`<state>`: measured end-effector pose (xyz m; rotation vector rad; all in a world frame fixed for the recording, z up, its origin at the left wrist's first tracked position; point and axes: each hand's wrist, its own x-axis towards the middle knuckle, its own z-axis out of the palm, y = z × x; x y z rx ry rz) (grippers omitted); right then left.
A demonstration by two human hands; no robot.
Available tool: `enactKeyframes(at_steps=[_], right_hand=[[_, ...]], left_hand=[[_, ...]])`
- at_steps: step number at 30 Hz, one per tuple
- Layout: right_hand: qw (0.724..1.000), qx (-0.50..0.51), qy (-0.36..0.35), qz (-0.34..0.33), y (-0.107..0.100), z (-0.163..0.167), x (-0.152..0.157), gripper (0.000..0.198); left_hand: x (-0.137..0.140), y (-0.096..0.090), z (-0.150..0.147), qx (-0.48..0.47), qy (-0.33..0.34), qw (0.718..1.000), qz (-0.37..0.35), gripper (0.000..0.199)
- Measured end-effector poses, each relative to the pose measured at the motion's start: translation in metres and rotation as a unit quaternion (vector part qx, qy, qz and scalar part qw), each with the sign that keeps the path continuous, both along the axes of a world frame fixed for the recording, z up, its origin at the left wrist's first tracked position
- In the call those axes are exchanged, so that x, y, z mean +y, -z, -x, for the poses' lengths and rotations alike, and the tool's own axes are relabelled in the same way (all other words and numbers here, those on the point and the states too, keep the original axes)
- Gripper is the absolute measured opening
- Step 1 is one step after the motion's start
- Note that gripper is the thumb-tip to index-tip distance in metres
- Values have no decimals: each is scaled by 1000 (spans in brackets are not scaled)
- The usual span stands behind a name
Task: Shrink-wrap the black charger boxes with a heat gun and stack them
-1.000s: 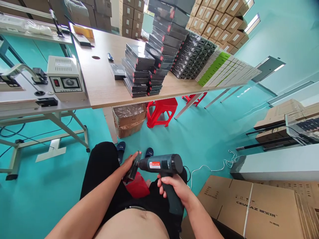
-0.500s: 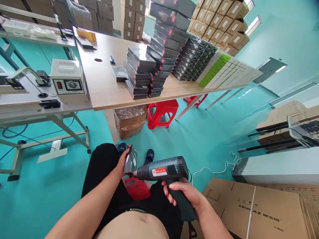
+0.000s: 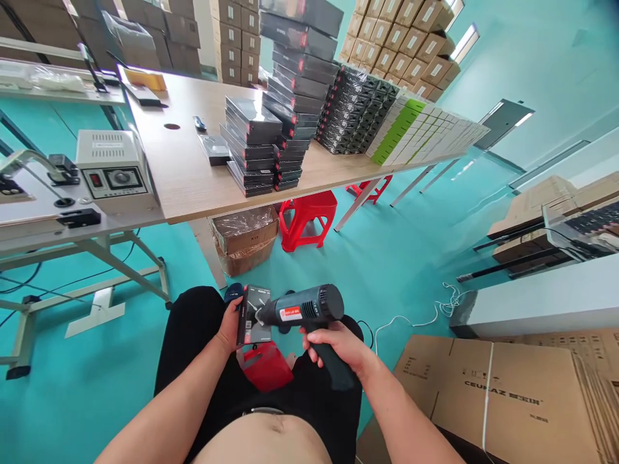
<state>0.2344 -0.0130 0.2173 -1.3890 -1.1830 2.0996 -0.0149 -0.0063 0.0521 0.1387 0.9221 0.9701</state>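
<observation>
Between my knees, my left hand [image 3: 230, 324] grips a dark product box [image 3: 257, 325] by its left edge, the printed broad face turned up toward me. My right hand [image 3: 336, 343] is wrapped round the handle of a dark heat gun [image 3: 304, 308] with a red and white label. The gun's nozzle points left, right over or against the box's face; whether it touches I cannot tell. A red stool seat [image 3: 265, 366] shows below the box, between my legs.
Stacks of dark boxes [image 3: 251, 145] stand on the wooden table [image 3: 184, 183] ahead. A control unit [image 3: 113, 169] sits on the bench at left. A red stool [image 3: 309, 216] and an opened carton [image 3: 246, 238] are under the table. Flat cardboard [image 3: 522, 393] lies at right.
The box has turned so that its broad face shows more fully. The heat gun has moved up and left, its nozzle now in front of the box face. The camera view has shifted slightly.
</observation>
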Motion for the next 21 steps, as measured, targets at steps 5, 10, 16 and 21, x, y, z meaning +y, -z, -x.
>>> enactKeyframes(at_steps=[5,10,16,21], right_hand=[[999,-15,26,-14,0,-7,-14,34],[1000,-11,3,-11,4,-15,-36,35],[998,36,36,24,9,-27,-52,37],[969,138,197,64,21,-45,-48,30]], left_hand=[[4,5,2,-61,-28,998,-6,59],[6,8,4,-149,-81,985,-17,52],[4,5,5,-200,-77,976,-42,59],[3,5,3,-235,-30,971,-21,61]])
